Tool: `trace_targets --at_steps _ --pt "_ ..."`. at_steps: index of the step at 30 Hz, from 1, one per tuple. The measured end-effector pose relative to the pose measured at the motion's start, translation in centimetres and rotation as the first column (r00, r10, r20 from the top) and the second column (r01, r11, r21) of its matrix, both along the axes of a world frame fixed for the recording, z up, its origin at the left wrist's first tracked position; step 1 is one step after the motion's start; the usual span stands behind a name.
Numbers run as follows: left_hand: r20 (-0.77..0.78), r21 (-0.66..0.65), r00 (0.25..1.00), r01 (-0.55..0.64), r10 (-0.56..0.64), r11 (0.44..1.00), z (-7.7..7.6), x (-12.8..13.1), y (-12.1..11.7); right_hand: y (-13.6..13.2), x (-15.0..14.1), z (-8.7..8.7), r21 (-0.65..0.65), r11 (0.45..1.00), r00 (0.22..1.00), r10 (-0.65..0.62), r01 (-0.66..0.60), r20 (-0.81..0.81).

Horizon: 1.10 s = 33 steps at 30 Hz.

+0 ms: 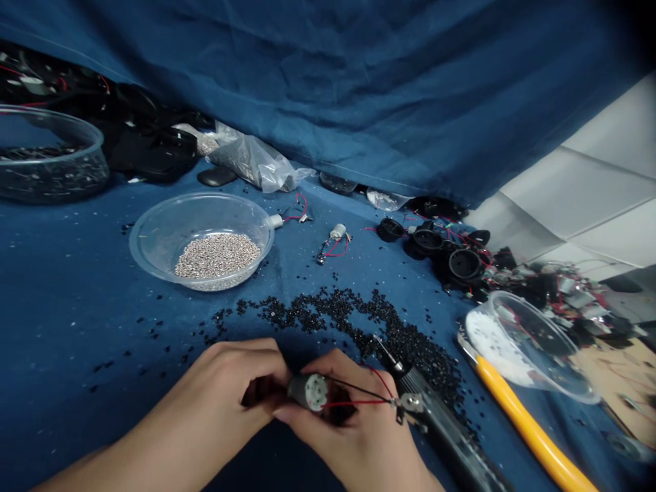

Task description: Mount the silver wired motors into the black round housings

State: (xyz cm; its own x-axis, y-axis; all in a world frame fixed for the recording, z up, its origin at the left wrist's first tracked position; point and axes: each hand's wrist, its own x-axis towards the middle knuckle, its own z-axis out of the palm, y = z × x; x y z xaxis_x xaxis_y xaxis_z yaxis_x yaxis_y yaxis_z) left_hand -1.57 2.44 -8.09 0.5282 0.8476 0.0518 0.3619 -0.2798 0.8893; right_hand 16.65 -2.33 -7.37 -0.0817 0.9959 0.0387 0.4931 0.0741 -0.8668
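A small electric motor (316,392) with a pale round end cap is pinched between the thumb and fingers of my right hand (359,417). Red and black wires run from it across that hand to a small metal switch piece (410,403). My left hand (251,376) is closed against the motor's dark side, its fingertips partly hidden. Beside my right hand lies a black screwdriver (445,424) with a thin metal bit. Many tiny black parts (333,311) are scattered in front of my hands. Farther off rests another wired motor (337,233).
A clear bowl (141,239) holds small silvery pieces. Another clear tub (100,147) stands at left near plastic bags (261,164). At right are yellow-handled pliers (527,424), a tilted clear container (579,386), black round housings (464,263) and piled wired parts (568,294).
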Motion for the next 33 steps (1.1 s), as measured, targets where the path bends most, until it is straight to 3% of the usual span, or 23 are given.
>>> trace_targets --at_steps 6,12,15,26,33 --pt "-0.104 0.07 0.994 -0.021 0.028 0.997 0.53 0.02 -0.37 0.2 -0.3 -0.04 -0.035 0.999 0.997 0.013 -0.016 -0.081" --pt "-0.075 0.017 0.997 -0.002 0.004 1.0 0.75 0.12 -0.44 0.05 0.23 0.38 -0.025 0.999 0.991 0.05 -0.047 0.121" --pt "-0.082 0.058 0.997 -0.006 0.011 0.998 0.73 0.09 -0.36 0.03 0.31 0.68 -0.037 0.998 0.985 0.061 -0.056 0.164" --pt "-0.211 0.105 0.978 0.035 -0.012 0.994 0.57 0.0 -0.79 0.12 0.07 0.26 -0.004 0.998 0.99 0.07 -0.07 0.119" --pt "-0.231 0.117 0.973 0.018 0.009 0.993 0.78 0.21 -0.25 -0.09 -0.25 0.39 -0.032 0.999 0.999 -0.024 0.025 0.048"
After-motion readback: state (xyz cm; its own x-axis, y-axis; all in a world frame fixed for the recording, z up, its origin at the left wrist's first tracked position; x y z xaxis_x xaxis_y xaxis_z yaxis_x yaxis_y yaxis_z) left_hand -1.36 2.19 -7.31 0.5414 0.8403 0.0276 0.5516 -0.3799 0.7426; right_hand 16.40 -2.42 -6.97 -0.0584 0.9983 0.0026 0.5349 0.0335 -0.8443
